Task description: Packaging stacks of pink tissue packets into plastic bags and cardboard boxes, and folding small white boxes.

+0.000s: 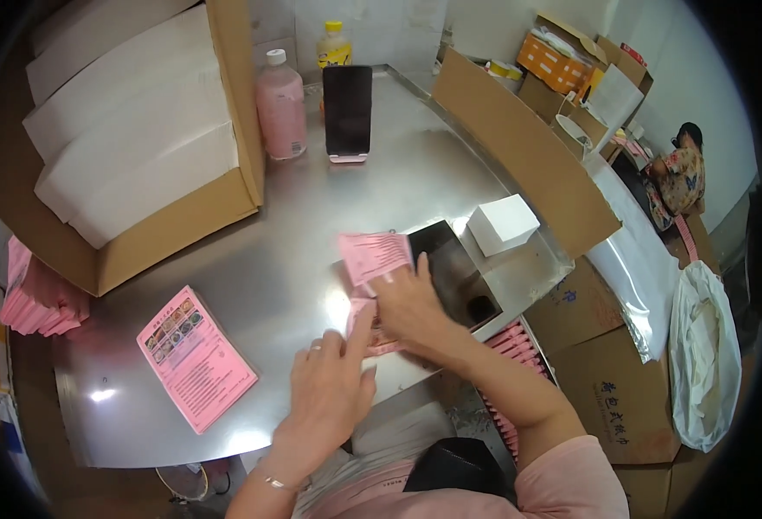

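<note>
My right hand reaches in over the metal table with its fingers at a pink printed paper. That paper stands up slightly blurred beyond the fingertips, seemingly held by them. Below it a folded pink piece lies partly hidden under the same hand. My left hand has its index finger stretched onto this pink piece, the thumb apart and the other fingers loosely bent. A stack of pink printed sheets with small food pictures lies to the left. Right of my hands is a dark open-topped tray.
A cardboard box of white paper stacks stands left. A pink bottle and a phone stand at the back. A white box sits right, near a cardboard flap. Pink packets lie below the edge. Another person sits far right.
</note>
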